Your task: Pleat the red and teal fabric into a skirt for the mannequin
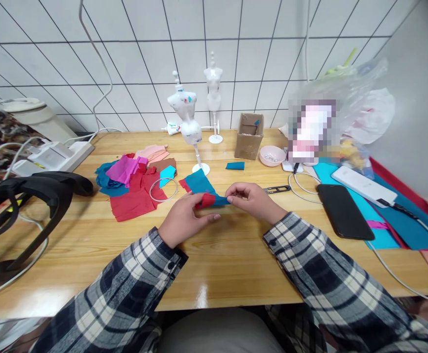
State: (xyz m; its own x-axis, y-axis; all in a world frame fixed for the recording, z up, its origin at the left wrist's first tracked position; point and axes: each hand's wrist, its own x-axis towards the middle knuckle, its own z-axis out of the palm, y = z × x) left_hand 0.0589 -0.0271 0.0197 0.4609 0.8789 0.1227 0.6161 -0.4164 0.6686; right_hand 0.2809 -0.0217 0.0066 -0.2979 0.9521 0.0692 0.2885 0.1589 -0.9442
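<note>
A teal fabric piece (199, 181) with a red band (208, 199) lies between my hands, partly raised from the table. My left hand (184, 218) holds it at the red part; the fingertips are hidden behind the fabric and the thumb sticks out apart below. With thumb and forefinger, my right hand (248, 198) pinches the narrow teal end. Thread snips (278, 189) lie just beyond the right hand. Behind the fabric stands a small white dress form (189, 117) with coloured specks. A small teal scrap (235, 166) is farther back.
Left: a metal ring (164, 189), red fabric (131, 203), magenta fabric (123, 171), a black headset (26, 220) and a power strip (52, 157). Back: another dress form (214, 93), a cardboard box (249, 139) and a pink bowl (272, 156). Right: a black phone (344, 211) and a white power bank (364, 186) with cables.
</note>
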